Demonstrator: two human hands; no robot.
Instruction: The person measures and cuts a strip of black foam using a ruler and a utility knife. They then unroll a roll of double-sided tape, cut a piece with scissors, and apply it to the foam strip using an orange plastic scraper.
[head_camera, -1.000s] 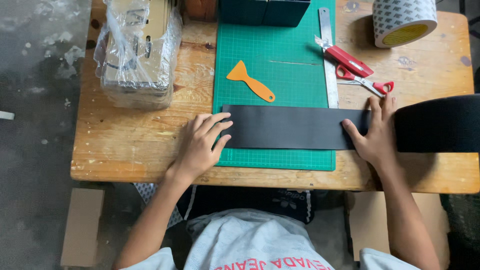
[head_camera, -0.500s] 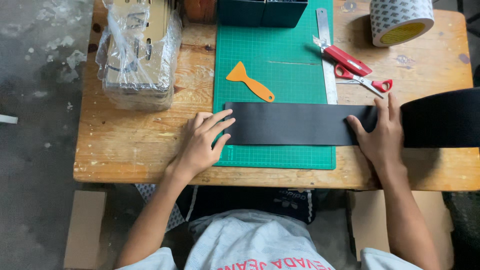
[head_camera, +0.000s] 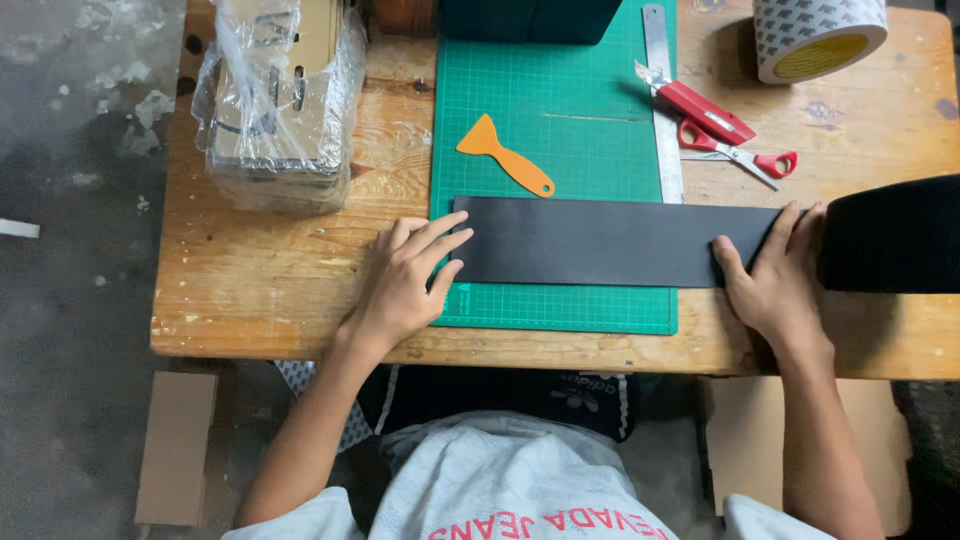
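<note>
On the wooden workbench (head_camera: 300, 310), head view: green cutting mat (head_camera: 560, 110) laid centrally, black sheet strip (head_camera: 600, 242) stretched flat across its lower part, running rightward off the mat to a black roll (head_camera: 895, 235) at the right edge. Left hand (head_camera: 405, 285) pressed palm-down at the strip's left end, fingers spread and extended, fingertips resting on the strip's corner; nothing gripped. Right hand (head_camera: 775, 280) laid flat at the strip's right end, just beside the roll, fingers extended and slightly apart, pressing down; nothing grasped. Orange plastic scraper (head_camera: 505, 155) lying on the mat above the strip, apart from it. Steel ruler (head_camera: 662, 100) along the mat's right border. Red-handled scissors (head_camera: 725, 135) across the ruler's right side. Tape roll (head_camera: 818, 35) at top right. Plastic-wrapped cardboard stack (head_camera: 280, 100) at top left.
</note>
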